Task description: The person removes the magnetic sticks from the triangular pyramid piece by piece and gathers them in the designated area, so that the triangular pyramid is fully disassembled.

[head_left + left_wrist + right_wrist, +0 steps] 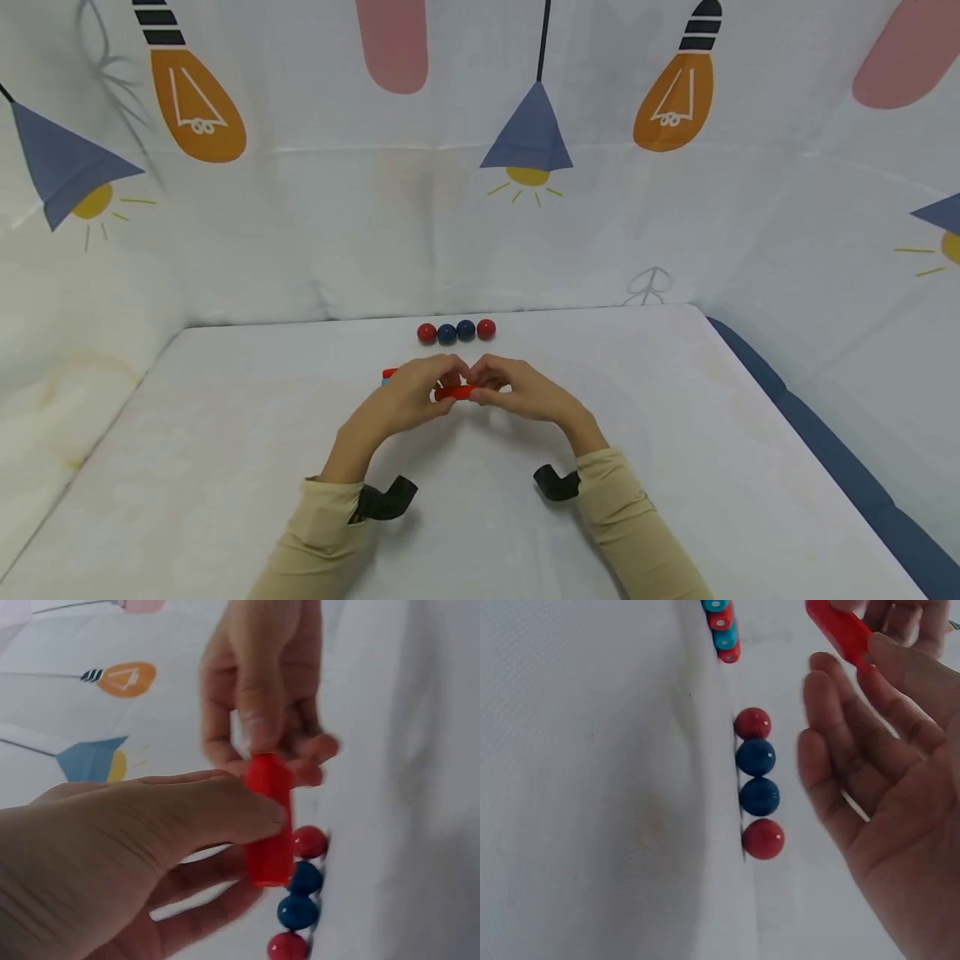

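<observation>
A short red rod-shaped block (pixel 454 392) is held up between the two hands over the white table. My left hand (pixel 411 390) grips it, with the thumb (pixel 262 816) across its side and fingers behind. At its other end, the thumb and index finger of my right hand (pixel 525 390) pinch the tip; the remaining fingers are loosely bent. Beyond the hands, two red balls (pixel 486 329) and two dark blue balls (pixel 466 331) stand in a row, red at both ends. Partly hidden behind my left hand lie red and light blue pieces (pixel 724 639) with pale dots on their ends.
The white table (pixel 225 433) reaches back to a white cloth (pixel 360 225) printed with lamps and bulbs. Dark blue material (pixel 817 442) runs along the table's right edge. A black curved piece (pixel 388 500) is attached at each wrist.
</observation>
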The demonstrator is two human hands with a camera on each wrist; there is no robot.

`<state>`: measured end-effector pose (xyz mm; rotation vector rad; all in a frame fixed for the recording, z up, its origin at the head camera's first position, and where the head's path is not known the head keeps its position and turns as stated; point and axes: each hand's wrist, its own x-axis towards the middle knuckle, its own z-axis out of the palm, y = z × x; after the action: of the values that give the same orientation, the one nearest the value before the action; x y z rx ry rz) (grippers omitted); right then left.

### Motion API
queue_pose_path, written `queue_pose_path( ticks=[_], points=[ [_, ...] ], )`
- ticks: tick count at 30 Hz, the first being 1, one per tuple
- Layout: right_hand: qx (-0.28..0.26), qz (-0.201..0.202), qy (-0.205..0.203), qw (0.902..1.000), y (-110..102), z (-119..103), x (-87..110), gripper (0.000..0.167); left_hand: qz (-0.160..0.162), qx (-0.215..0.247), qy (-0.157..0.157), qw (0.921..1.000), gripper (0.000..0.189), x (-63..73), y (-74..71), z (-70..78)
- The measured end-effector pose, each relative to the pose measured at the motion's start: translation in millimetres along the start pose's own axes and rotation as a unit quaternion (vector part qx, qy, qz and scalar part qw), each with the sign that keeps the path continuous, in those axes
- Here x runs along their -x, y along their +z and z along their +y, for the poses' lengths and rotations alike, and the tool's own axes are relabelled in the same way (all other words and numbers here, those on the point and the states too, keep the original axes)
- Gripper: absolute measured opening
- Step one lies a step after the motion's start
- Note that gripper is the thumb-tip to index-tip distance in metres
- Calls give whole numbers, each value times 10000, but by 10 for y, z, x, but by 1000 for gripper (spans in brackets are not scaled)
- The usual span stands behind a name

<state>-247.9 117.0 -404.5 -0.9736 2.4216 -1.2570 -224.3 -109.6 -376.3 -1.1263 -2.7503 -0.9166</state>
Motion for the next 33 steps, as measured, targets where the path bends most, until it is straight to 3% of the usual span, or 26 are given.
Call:
queue_pose_path(
  ticks=[5, 8, 15, 22, 33],
  points=[
    [455, -590, 617, 9953, 8, 64, 15, 22, -741, -282, -522, 9955, 25, 118, -139, -111],
    [609, -833, 938, 9902, 16, 122, 26, 17, -1039, -197, -792, 9912, 18, 198, -210, -199],
    [588, -877, 926, 9901, 15, 168, 24, 15, -1528, -159, -1402, 9781, 11, 329, -286, -295],
    [553, -910, 965, 9896, 19, 174, 22, 14, -1701, -185, -1752, 9696, 15, 341, -244, -301],
    [548, -836, 1023, 9897, -35, 212, 60, 15, -1605, -229, -1868, 9689, 15, 328, -240, -304]
  ],
)
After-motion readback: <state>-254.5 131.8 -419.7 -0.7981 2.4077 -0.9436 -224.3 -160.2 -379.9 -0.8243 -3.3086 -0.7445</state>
